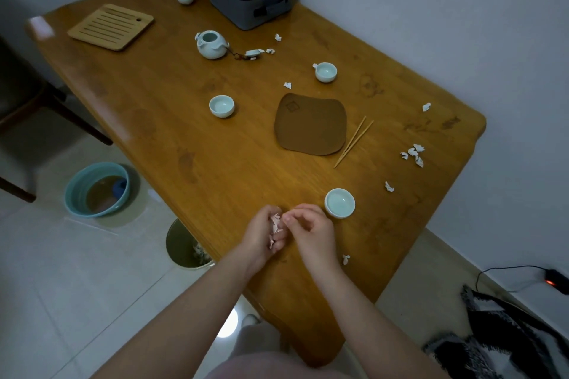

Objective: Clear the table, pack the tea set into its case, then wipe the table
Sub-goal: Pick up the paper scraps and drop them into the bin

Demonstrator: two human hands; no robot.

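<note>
Head-cam view, person's own body only. Left forearm [191, 311] and right forearm [360, 317] are bare from the near frame edge up to the wrists. Left hand [264, 234] and right hand [311, 231] are bare too. The nails look short, but it's too blurred to say more. Near bottom centre is a pale pink garment [271, 368] in soft matte cloth with a rounded outline, cut off by the frame. Can't tell top from trousers. Just beyond it is a second pink patch [258, 340], same tone, dim.
</note>
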